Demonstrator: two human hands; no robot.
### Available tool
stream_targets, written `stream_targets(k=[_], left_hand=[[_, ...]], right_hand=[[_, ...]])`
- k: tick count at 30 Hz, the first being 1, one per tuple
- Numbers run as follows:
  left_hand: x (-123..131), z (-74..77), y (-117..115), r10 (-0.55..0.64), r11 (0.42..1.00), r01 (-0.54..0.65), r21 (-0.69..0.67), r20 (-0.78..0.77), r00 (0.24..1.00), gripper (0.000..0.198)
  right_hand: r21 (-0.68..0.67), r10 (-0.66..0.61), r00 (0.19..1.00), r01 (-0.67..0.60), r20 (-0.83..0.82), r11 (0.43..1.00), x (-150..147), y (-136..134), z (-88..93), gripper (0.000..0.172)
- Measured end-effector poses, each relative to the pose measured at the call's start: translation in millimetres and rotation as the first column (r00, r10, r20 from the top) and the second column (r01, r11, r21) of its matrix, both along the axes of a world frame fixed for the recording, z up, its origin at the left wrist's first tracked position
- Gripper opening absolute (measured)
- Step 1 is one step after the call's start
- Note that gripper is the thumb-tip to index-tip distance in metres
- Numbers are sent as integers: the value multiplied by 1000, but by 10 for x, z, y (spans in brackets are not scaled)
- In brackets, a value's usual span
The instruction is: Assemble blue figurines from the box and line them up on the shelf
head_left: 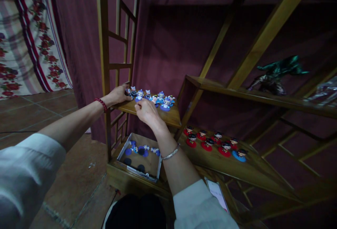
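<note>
Several small blue-and-white figurines [160, 99] stand in a row on a small wooden shelf [171, 116]. My left hand [118, 94] rests at the shelf's left end, fingers closed round the leftmost figurine [128, 92]. My right hand [147, 111] hovers over the shelf's front, fingers curled in a pinch near a figurine [139, 95]; what it holds, if anything, is hidden. A red bead bracelet is on my left wrist, a silver one on my right.
An open cardboard box [123, 148] with more blue figurines sits below. Several red-based figurines [210, 141] stand on a lower shelf [250, 173] to the right. A green wrapped object [276, 71] lies on an upper shelf. A phone [218, 194] is near my lap.
</note>
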State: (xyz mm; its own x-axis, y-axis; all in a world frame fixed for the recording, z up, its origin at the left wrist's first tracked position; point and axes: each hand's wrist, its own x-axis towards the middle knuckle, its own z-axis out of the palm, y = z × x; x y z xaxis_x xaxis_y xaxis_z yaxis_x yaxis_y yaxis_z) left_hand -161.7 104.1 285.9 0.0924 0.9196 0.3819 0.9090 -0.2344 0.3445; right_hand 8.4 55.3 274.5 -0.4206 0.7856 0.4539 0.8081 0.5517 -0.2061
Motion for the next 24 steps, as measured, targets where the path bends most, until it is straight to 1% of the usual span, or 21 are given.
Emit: stream_targets(k=[3, 6, 11, 17, 20, 24], left_hand=[[5, -12, -2, 49, 999, -49, 22, 14, 999, 69], [5, -2, -13, 67, 998, -67, 14, -9, 998, 71], [-16, 4, -19, 43, 999, -43, 4, -31, 999, 68], [-25, 3, -40, 37, 999, -37, -2, -6, 999, 71], [-13, 62, -65, 52, 999, -52, 1, -2, 999, 67], [25, 193, -67, 87, 996, -86, 11, -22, 996, 51]], right_hand=[[3, 5, 1000, -5, -6, 1000, 3, -1, 0, 28], [9, 0, 1000, 0, -11, 1000, 7, 1, -4, 27], [6, 4, 1000, -4, -14, 1000, 13, -10, 3, 27], [-20, -1, 1000, 1, -18, 1000, 20, -34, 26, 27], [-14, 4, 1000, -5, -22, 1000, 23, -35, 20, 27], [3, 7, 1000, -7, -20, 1000, 30, -40, 11, 27]])
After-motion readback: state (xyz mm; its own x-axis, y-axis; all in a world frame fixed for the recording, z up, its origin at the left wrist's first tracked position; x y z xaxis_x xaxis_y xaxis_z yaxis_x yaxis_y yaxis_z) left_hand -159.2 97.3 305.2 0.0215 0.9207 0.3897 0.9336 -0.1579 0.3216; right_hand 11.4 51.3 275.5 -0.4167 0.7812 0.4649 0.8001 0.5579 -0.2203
